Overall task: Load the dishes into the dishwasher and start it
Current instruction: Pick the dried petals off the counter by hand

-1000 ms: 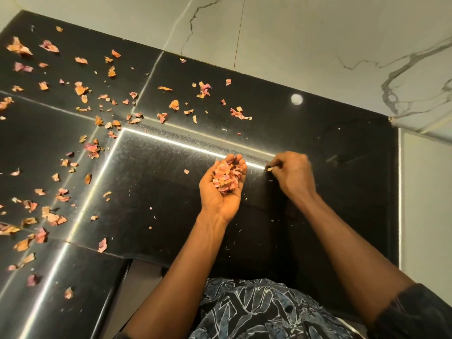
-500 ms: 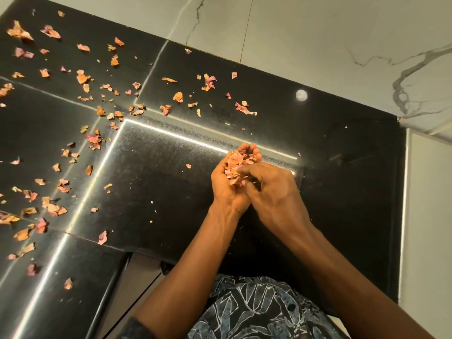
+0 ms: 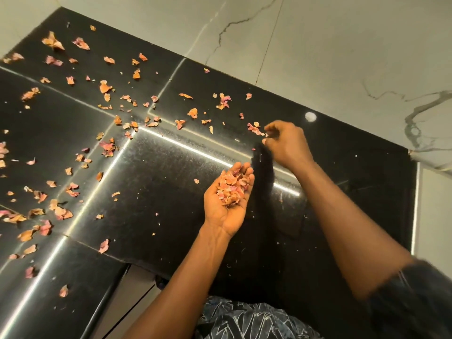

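No dishes or dishwasher are in view. My left hand is palm up and cupped over the black countertop, holding a pile of pink-orange dried peel scraps. My right hand reaches further back, its curled fingertips at a pink scrap lying on the counter. That hand is blurred, so whether the fingertips pinch the scrap is unclear.
Several loose peel scraps are scattered over the left and back of the countertop. A marbled white wall borders the counter behind and at the right. The counter's front edge steps back just left of my body.
My right hand has left the cupped left hand, where it was dropping scraps, and moved up and back to a scrap near the wall. My left hand still holds its pile.
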A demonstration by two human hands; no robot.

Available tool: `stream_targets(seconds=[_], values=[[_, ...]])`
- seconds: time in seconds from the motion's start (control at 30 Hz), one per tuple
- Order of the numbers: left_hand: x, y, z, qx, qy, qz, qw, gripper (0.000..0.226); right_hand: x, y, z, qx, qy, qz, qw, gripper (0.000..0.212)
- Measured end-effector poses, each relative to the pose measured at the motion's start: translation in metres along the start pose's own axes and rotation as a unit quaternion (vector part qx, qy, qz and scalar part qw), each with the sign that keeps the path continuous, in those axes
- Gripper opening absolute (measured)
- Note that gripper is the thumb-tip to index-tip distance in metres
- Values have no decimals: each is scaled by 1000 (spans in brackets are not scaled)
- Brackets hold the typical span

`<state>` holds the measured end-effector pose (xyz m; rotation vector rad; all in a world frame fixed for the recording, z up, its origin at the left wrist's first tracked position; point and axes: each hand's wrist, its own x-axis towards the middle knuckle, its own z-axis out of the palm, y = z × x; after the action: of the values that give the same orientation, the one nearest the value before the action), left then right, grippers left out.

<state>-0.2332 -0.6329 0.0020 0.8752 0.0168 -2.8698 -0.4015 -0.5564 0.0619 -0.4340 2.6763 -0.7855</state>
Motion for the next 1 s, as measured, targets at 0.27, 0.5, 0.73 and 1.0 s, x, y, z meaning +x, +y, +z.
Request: stream_targets(seconds=[0.27,0.5,0.73,1.0], values=[[-3,2,0,6,16,5,1000,39,39,7,34,-203,-26,-108,973,27],[-2,1,-2,8,22,7,1000,39,-10,38,34,-106,31,-57,992,19],[3,-5,-4,34,24,3,999,38,-98,12,11,142,15,8,990,15],[3,-8,4,29,17,-32,999,33,-136,-27,12,56,-32,-143,988,34]])
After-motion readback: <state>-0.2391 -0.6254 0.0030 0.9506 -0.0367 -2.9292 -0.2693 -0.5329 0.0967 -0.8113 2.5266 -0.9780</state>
